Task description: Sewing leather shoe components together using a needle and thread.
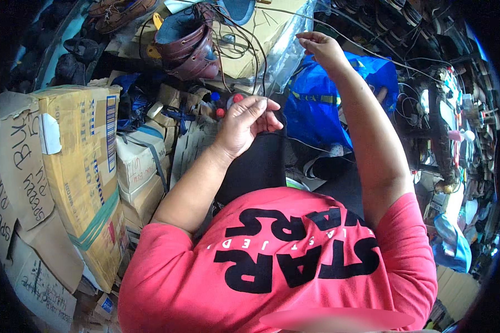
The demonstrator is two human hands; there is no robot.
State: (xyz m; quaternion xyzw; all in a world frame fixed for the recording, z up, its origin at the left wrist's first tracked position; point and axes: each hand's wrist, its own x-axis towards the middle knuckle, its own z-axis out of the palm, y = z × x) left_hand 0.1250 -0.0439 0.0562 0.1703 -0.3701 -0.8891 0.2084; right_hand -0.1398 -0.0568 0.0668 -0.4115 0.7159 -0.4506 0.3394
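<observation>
A dark brown leather shoe (190, 47) with a blue lining sits ahead of me, and long brown laces (265, 64) trail from it. Some of these laces run down to my left hand (245, 126), which is closed, thumb and forefinger pinched together at the laces. My right hand (323, 51) is raised farther forward, above the clear plastic sheet and blue bag. Its thumb and forefinger are pressed together; anything between them is too thin to make out. A flat brown board (241, 55) lies under the shoe and laces.
Cardboard boxes (78, 166) are stacked at my left. A blue plastic bag (316, 105) stands before my right arm. Another brown shoe (122, 14) lies at the far left. Bottles with red and blue caps (221, 112) stand beyond my left hand. Crowded racks (455, 122) line the right.
</observation>
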